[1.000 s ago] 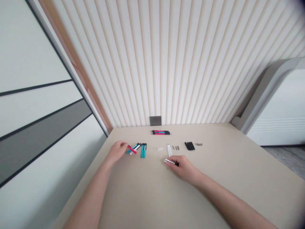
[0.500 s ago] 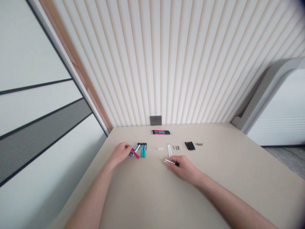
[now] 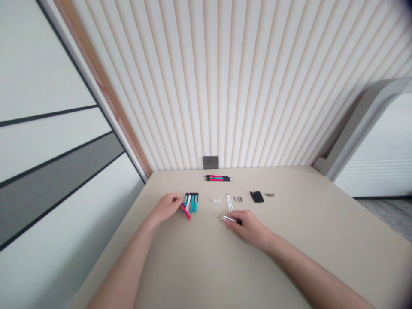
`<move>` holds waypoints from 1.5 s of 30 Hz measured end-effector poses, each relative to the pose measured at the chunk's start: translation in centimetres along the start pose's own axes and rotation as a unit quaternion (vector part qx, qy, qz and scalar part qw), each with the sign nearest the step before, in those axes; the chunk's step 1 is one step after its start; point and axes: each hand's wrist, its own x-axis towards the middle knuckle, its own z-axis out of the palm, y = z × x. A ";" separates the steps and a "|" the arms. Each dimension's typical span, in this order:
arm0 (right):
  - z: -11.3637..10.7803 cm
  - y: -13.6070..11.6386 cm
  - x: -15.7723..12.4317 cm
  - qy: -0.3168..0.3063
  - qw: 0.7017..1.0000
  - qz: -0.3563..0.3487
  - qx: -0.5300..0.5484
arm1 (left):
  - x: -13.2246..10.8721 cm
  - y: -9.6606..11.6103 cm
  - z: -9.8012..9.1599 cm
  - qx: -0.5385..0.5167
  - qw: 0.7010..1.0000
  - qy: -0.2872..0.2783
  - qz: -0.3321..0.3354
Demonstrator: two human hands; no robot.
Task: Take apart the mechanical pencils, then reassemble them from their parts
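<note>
Two hands each pinched a pen: the left hand [image 3: 165,207] held a pink pen [image 3: 186,211] along an 11-to-5 o'clock axis, teal pens [image 3: 192,202] at its 1 o'clock; the right hand [image 3: 247,226] held a silver pen [image 3: 229,219] pointing 9 o'clock, white pens [image 3: 229,202] at 12 o'clock.

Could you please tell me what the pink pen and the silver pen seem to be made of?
The slim pink pen by the left hand looks like matte plastic, its colour flat and even. The slim silver pen in the right hand seems metal, from its bright sheen, though small here.
</note>
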 end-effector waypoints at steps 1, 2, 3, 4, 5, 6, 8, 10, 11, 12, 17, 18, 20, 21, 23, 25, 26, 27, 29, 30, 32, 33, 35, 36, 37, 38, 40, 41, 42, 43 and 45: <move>0.0 0.0 0.0 0.000 1.000 -0.001 -0.001 | 0.0 0.1 0.0 -0.002 1.000 -0.002 0.003; 0.0 0.0 0.0 0.000 1.000 -0.003 -0.002 | 0.0 0.2 0.0 -0.004 1.000 -0.003 0.006; 0.0 0.0 -0.1 0.000 1.000 -0.003 -0.002 | -0.1 0.2 0.0 -0.005 1.000 -0.004 0.007; 0.0 -0.1 -0.1 0.000 1.000 -0.002 -0.002 | -0.1 0.3 0.1 -0.007 1.000 -0.004 0.008; -0.1 -0.2 -0.1 0.000 1.000 -0.001 -0.001 | -0.1 0.4 0.1 -0.010 1.000 -0.004 0.007; -0.1 -0.2 -0.1 -0.001 1.000 0.000 0.000 | -0.1 0.4 0.1 -0.012 1.000 -0.004 0.006; -0.2 -0.4 -0.2 -0.005 1.000 0.001 0.003 | 0.0 0.4 0.1 -0.019 1.000 -0.005 0.001; -0.3 -0.5 -0.3 -0.007 1.000 0.002 0.006 | 0.1 0.1 -0.1 -0.028 1.000 -0.005 -0.008; -0.4 -0.6 -0.3 -0.008 1.000 0.002 0.008 | 0.1 -0.1 -0.3 -0.032 0.999 -0.005 -0.014; -0.4 -0.6 -0.3 -0.008 1.000 0.001 0.009 | 0.2 -0.3 -0.5 -0.035 0.999 -0.003 -0.022; -0.3 -0.3 -0.3 -0.010 1.000 0.000 0.009 | 0.0 -1.2 -2.5 -0.040 0.998 0.005 -0.058; -0.3 -0.3 -0.3 -0.010 1.000 0.000 0.006 | 0.0 -1.3 -2.9 -0.038 0.998 0.006 -0.058; -0.2 -0.1 -0.2 -0.011 1.000 -0.001 0.003 | -0.2 -1.5 -3.6 -0.032 0.998 0.012 -0.052; -0.2 -0.1 -0.2 -0.012 1.000 -0.002 0.002 | -0.1 -1.6 -3.7 -0.027 0.999 0.015 -0.045; -0.1 -0.1 -0.2 -0.011 1.000 -0.004 0.001 | 0.1 -1.8 -3.6 -0.011 0.999 0.024 -0.028; -0.1 -0.3 -0.2 -0.010 1.000 -0.008 -0.003 | 0.5 -2.0 -3.0 0.008 0.999 0.038 -0.012; -0.1 -0.4 -0.2 -0.009 1.000 -0.010 -0.006 | 0.8 -2.1 -2.5 0.017 0.999 0.047 -0.006; -0.2 -0.4 -0.2 -0.010 1.000 -0.012 -0.008 | 1.1 -2.1 -1.9 0.025 0.998 0.056 0.000; -0.2 -0.6 -0.2 -0.013 1.000 -0.012 -0.010 | 1.6 -2.2 -0.8 0.039 0.997 0.072 0.010; -0.2 -0.6 -0.2 -0.015 1.000 -0.011 -0.011 | 1.9 -2.2 -0.3 0.046 0.996 0.078 0.014; -0.3 -0.6 -0.3 -0.016 1.000 -0.010 -0.015 | 2.2 -2.1 0.6 0.058 0.994 0.092 0.022; -0.3 -0.5 -0.3 -0.016 1.000 -0.009 -0.018 | 2.3 -2.1 0.9 0.064 0.993 0.098 0.028; -0.3 -0.5 -0.3 -0.016 1.000 -0.008 -0.023 | 2.4 -2.0 1.4 0.075 0.991 0.107 0.039; -0.3 -0.5 -0.3 -0.017 1.000 -0.007 -0.022 | 2.5 -2.0 1.6 0.080 0.990 0.111 0.044; -0.3 -0.5 -0.3 -0.018 1.000 -0.008 -0.021 | 2.5 -2.0 1.7 0.086 0.989 0.114 0.048; -0.3 -0.6 -0.3 -0.018 1.000 -0.008 -0.020 | 2.5 -1.9 1.8 0.091 0.988 0.116 0.053; -0.3 -0.7 -0.3 -0.017 1.000 -0.008 -0.019 | 2.5 -1.9 2.0 0.102 0.986 0.118 0.062; -0.3 -0.7 -0.3 -0.017 1.000 -0.010 -0.018 | 2.5 -1.8 2.1 0.107 0.985 0.118 0.067; -0.3 -0.8 -0.3 -0.016 1.000 -0.011 -0.019 | 2.5 -1.8 2.1 0.113 0.984 0.118 0.072; -0.3 -0.8 -0.3 -0.016 1.000 -0.012 -0.020 | 2.5 -1.7 2.2 0.118 0.983 0.119 0.075; -0.3 -0.9 -0.3 -0.016 1.000 -0.014 -0.021 | 2.5 -1.7 2.2 0.128 0.981 0.121 0.079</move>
